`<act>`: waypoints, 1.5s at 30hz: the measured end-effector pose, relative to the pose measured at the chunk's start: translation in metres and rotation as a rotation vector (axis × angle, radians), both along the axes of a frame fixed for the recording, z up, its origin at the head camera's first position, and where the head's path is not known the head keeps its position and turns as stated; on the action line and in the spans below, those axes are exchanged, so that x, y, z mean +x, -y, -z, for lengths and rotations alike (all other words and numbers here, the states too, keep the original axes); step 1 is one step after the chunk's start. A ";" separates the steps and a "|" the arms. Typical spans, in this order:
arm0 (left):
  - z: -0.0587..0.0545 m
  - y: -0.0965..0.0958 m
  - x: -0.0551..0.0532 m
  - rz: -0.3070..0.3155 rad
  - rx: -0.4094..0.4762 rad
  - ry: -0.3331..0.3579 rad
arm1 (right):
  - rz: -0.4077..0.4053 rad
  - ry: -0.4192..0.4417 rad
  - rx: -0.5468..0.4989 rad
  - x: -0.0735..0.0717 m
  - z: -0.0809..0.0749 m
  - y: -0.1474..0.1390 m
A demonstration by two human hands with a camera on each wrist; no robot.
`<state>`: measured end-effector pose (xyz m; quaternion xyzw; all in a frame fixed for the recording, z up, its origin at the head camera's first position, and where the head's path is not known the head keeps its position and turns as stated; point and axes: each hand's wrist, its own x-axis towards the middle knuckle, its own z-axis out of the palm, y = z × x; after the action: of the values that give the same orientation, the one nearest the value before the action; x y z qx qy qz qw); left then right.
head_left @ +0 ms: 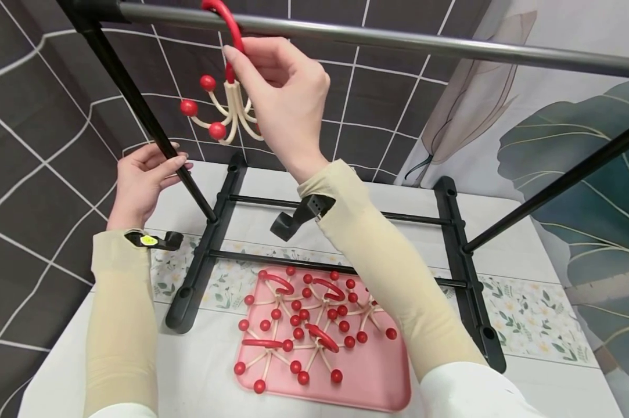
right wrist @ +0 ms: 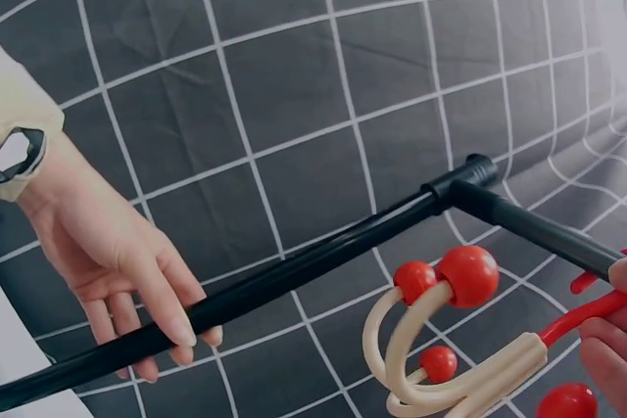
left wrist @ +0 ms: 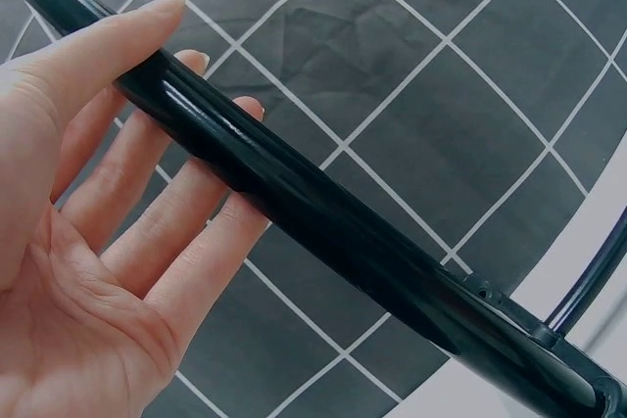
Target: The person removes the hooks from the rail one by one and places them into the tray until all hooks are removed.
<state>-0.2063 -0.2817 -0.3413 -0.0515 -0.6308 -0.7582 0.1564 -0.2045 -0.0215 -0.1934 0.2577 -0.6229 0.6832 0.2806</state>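
My right hand (head_left: pixel 293 98) pinches the red curved top of a cream multi-arm hook hanger (head_left: pixel 233 104) between thumb and fingers. Red balls tip the hanger's arms, and its hook loops over the grey top bar (head_left: pixel 398 42) near the left corner. Part of the hanger is hidden behind the hand. Lower on the left, my left hand (head_left: pixel 139 188) holds the black slanting post (left wrist: pixel 313 208) of the rack, thumb on one side and fingers on the other. In the right wrist view the hanger's balls (right wrist: pixel 468 276) show close by the bar.
Below the bar, a pink tray (head_left: pixel 369 380) carries several similar hangers (head_left: pixel 322 337). The rack's black feet (head_left: pixel 201 273) and lower crossbars (head_left: pixel 288 258) stand on a white table with a floral strip. Dark tiled cloth is behind, a leaf-patterned curtain (head_left: pixel 596 174) at right.
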 end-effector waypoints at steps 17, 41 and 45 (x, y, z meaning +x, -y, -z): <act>-0.002 0.002 0.000 0.006 -0.007 0.000 | -0.025 -0.068 -0.210 0.014 -0.008 -0.025; -0.003 0.002 0.000 0.020 0.022 -0.009 | -0.025 -0.170 0.018 0.012 0.033 -0.070; -0.003 0.001 0.001 0.017 0.032 -0.020 | -0.021 -0.112 0.079 0.016 0.047 -0.082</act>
<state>-0.2057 -0.2829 -0.3379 -0.0619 -0.6164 -0.7691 0.1569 -0.1886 0.0600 -0.2401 0.3126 -0.6300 0.6457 0.2974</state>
